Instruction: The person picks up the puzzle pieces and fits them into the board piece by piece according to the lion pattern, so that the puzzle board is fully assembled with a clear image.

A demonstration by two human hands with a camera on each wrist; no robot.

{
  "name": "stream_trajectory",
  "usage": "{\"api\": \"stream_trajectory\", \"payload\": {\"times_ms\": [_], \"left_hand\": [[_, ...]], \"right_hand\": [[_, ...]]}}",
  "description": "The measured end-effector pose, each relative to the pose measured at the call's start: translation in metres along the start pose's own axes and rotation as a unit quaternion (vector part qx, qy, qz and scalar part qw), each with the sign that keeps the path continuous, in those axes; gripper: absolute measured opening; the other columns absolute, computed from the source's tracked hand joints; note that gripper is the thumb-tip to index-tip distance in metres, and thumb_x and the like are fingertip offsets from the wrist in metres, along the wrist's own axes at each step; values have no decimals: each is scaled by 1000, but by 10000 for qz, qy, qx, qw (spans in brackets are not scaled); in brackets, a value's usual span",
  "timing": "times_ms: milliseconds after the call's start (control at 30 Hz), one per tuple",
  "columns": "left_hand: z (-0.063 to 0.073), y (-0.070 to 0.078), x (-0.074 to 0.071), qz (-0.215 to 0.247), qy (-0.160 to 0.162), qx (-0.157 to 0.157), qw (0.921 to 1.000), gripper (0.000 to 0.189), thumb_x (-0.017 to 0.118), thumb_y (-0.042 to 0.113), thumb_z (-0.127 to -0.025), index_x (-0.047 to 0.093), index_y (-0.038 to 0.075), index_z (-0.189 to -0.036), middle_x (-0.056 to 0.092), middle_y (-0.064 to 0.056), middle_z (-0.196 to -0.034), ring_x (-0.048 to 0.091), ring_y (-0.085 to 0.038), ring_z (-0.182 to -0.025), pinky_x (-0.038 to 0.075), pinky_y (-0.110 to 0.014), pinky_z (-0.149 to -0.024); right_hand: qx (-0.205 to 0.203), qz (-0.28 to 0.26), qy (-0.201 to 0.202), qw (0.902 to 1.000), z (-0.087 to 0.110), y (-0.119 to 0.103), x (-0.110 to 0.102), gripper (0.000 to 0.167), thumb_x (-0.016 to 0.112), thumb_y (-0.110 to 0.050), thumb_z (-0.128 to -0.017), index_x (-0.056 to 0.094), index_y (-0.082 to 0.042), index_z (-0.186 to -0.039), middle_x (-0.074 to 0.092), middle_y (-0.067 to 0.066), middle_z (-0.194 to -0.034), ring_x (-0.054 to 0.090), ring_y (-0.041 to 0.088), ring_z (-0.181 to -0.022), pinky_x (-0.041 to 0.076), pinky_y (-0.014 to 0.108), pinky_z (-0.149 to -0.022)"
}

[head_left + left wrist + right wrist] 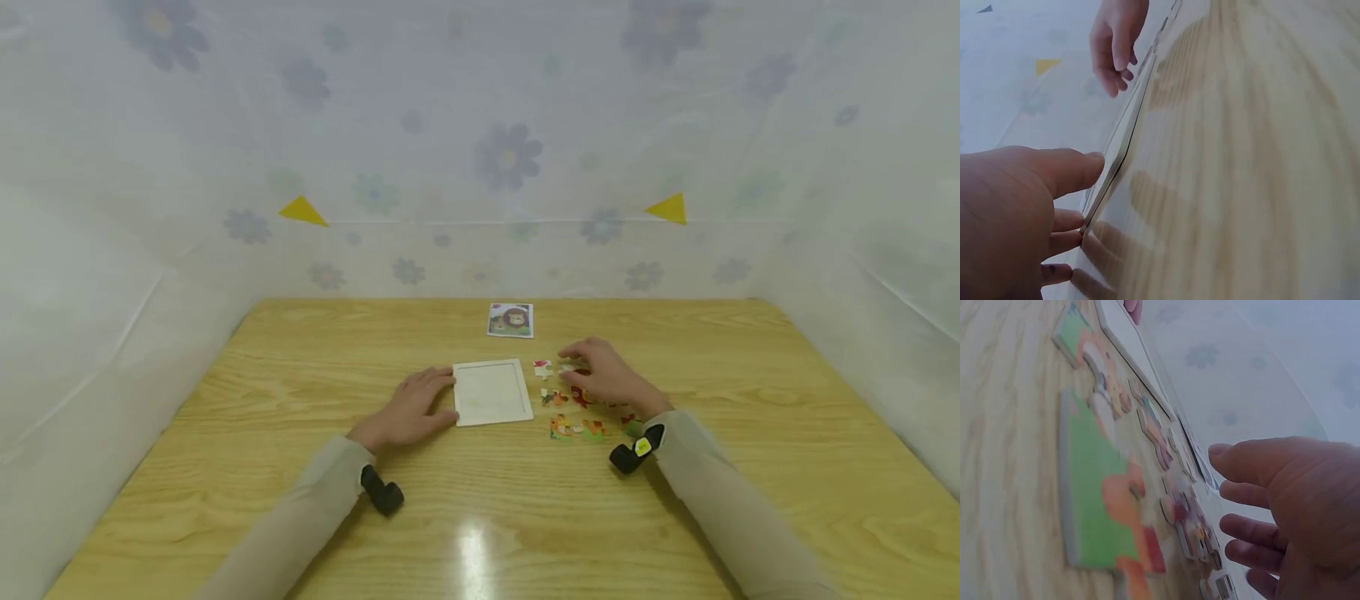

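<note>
A white square puzzle frame (492,395) lies on the table with nothing inside its raised border. My left hand (411,408) touches its left edge, thumb at the near corner and fingers farther up; the left wrist view shows thumb and fingers along that side. Right of the frame, several jigsaw pieces (553,398) are spread picture side up, in orange, red, green and white. Above the far ones hovers my right hand (609,377), thumb and fingers apart, partly hiding them. In the right wrist view a green and orange piece (1094,494) lies closest, and the fingers hold nothing visible.
A lion picture card (511,320) lies behind the frame near the back of the wooden table (480,483). Pale flowered sheeting (450,150) encloses the back and both sides, with two yellow triangles on it. A black wrist camera sits on each sleeve.
</note>
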State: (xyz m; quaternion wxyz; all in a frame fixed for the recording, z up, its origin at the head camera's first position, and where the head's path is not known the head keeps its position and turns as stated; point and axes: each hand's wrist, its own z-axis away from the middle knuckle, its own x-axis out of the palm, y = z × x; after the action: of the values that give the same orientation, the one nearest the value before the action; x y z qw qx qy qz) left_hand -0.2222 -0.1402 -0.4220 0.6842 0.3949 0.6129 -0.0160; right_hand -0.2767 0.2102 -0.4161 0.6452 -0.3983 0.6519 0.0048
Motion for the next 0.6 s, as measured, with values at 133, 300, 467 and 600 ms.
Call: {"api": "stream_trajectory", "payload": {"times_ms": [133, 300, 467, 600], "left_hand": [[-2, 0, 4, -145, 38, -26, 9999, 59, 57, 31, -96, 41, -1, -142, 31, -18, -154, 23, -43, -142, 17, -64, -111], [-4, 3, 10, -113, 156, 53, 9998, 58, 58, 32, -96, 41, 0, -142, 30, -16, -155, 21, -44, -143, 14, -65, -112], [-11, 8, 17, -84, 166, 199, 9996, 59, 55, 34, -97, 39, 2, -144, 29, -14, -157, 18, -43, -143, 9, -63, -113], [-12, 10, 19, -69, 257, 150, 9995, 58, 55, 35, -97, 40, 3, -144, 30, -13, -156, 19, -42, -144, 7, -62, -114]], "right_hand": [[222, 75, -20, 9997, -8, -4, 6, 38, 66, -27, -92, 63, -4, -122, 58, 14, -112, 55, 31, -102, 43, 52, -86], [415, 329, -33, 9986, -14, -7, 9, 37, 68, -33, -89, 67, -7, -116, 58, 12, -104, 51, 28, -94, 33, 52, -81], [571, 123, -75, 9983, -13, -7, 4, 34, 73, -26, -86, 66, 0, -107, 54, 12, -90, 42, 22, -78, 35, 34, -70], [710, -410, -33, 9966, -13, -7, 3, 30, 74, -21, -85, 62, 2, -101, 57, 12, -87, 48, 19, -73, 41, 30, -66]]}}
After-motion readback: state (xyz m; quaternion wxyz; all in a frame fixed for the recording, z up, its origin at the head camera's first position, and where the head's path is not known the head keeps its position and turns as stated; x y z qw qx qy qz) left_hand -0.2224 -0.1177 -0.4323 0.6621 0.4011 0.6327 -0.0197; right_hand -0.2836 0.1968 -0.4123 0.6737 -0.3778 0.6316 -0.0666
